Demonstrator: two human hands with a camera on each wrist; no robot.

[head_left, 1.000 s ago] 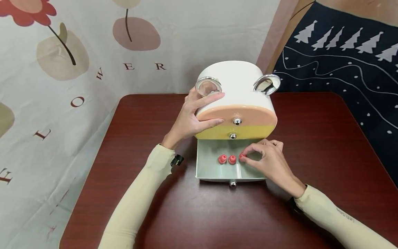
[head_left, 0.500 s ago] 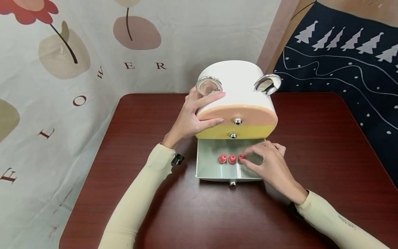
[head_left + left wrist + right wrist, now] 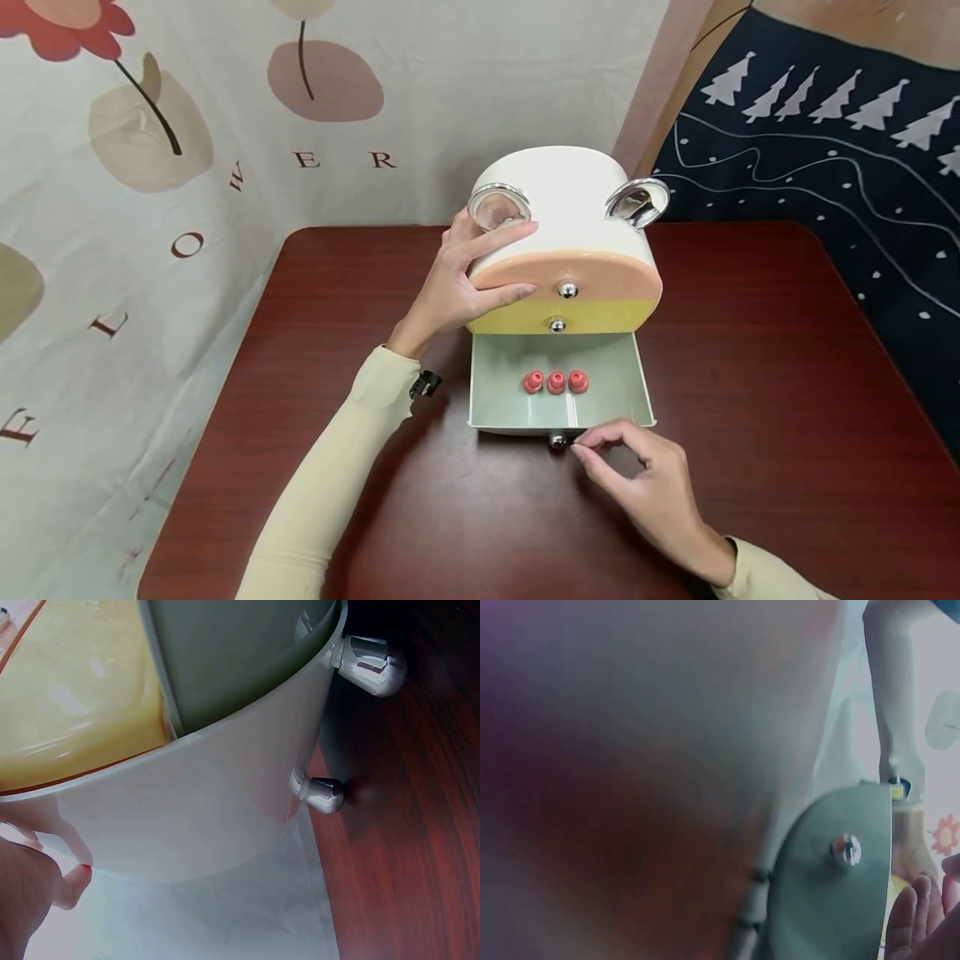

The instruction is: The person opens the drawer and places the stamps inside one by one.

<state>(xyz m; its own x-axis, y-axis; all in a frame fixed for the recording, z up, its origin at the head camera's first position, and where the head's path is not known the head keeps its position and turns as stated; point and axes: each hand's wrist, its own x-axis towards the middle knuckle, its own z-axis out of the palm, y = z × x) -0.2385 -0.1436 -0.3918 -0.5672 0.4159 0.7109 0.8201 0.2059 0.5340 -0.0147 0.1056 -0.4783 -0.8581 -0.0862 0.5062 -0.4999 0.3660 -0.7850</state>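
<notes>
A rounded white drawer cabinet (image 3: 566,187) stands on the table, its bottom green drawer (image 3: 600,408) pulled out. In that drawer lie three small red ring-topped pieces (image 3: 556,382) in a row. My left hand (image 3: 450,283) grips the cabinet's left side, thumb over the orange front and a finger along the top. My right hand (image 3: 652,483) is just right of the green drawer's silver knob (image 3: 557,441), thumb and forefinger tips close together with nothing visible between them. The right wrist view shows the same drawer front (image 3: 825,900) beside the right fingers (image 3: 911,922).
Above the green drawer, the yellow (image 3: 600,317) and orange (image 3: 510,271) drawers are closed, each with a silver knob. Two silver ear-like loops (image 3: 639,203) stick up from the cabinet top. A dark red-brown table (image 3: 765,375) carries it, with printed cloths (image 3: 337,183) hanging behind.
My right hand has let go of the rightmost red piece, left the drawer and come towards me beside its knob. The left hand keeps its hold on the cabinet.
</notes>
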